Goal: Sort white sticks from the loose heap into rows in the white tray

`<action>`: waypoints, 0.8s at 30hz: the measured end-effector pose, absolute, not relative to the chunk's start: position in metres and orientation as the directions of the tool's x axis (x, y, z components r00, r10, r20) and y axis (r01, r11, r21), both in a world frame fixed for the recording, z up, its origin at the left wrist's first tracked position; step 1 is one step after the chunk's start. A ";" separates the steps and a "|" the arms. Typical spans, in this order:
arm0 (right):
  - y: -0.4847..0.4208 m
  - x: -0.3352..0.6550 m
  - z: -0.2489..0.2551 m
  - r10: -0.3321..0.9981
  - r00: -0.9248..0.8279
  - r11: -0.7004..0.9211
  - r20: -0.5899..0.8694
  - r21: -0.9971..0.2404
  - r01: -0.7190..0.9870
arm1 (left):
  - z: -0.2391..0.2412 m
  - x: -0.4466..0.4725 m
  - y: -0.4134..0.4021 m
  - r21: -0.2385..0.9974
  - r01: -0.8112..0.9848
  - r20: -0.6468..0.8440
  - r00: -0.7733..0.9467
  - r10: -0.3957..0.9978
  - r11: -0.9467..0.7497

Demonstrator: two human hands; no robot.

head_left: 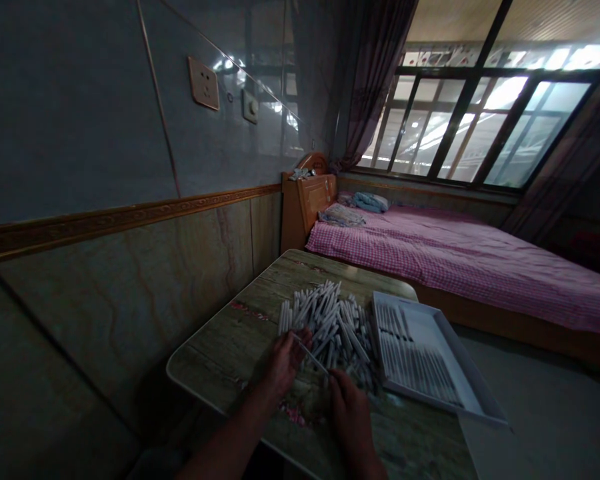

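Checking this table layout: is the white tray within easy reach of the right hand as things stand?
Probably yes. The right hand sits just beside the white tray, with only the edge of the stick pile between them.

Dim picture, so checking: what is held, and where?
Apparently a thin white stick, left hand at one end, right hand at the other.

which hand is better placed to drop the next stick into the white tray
Probably the right hand: it lies nearer the white tray, while the left hand sits at the far side of the stick pile.
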State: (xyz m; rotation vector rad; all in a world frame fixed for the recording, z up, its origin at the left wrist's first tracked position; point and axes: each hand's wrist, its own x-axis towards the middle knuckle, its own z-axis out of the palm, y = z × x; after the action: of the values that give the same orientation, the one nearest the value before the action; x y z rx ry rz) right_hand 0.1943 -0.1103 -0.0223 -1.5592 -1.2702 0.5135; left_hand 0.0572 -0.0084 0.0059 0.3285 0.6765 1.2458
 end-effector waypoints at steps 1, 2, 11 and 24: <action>-0.110 0.194 -0.022 0.896 0.358 0.070 0.261 -0.881 0.467 | 0.006 0.057 -0.009 0.578 -0.754 -0.291 0.165 0.943 0.310; -0.111 0.193 -0.021 0.897 0.360 0.066 0.257 -0.882 0.466 | 0.006 0.057 -0.009 0.583 -0.750 -0.289 0.169 0.942 0.313; -0.110 0.192 -0.021 0.884 0.338 0.124 0.322 -0.860 0.495 | 0.001 0.061 -0.014 0.675 -0.694 -0.192 0.164 0.968 0.251; -0.109 0.197 -0.044 0.838 0.314 0.097 0.446 -0.689 0.719 | 0.007 0.067 -0.019 0.752 -0.629 -0.141 0.143 0.980 0.200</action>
State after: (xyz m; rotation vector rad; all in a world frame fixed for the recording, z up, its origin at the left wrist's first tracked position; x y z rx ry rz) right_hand 0.1965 -0.1090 -0.0437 -1.6474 -1.4336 0.1603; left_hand 0.0668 -0.0192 0.0067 0.6075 0.7140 1.2678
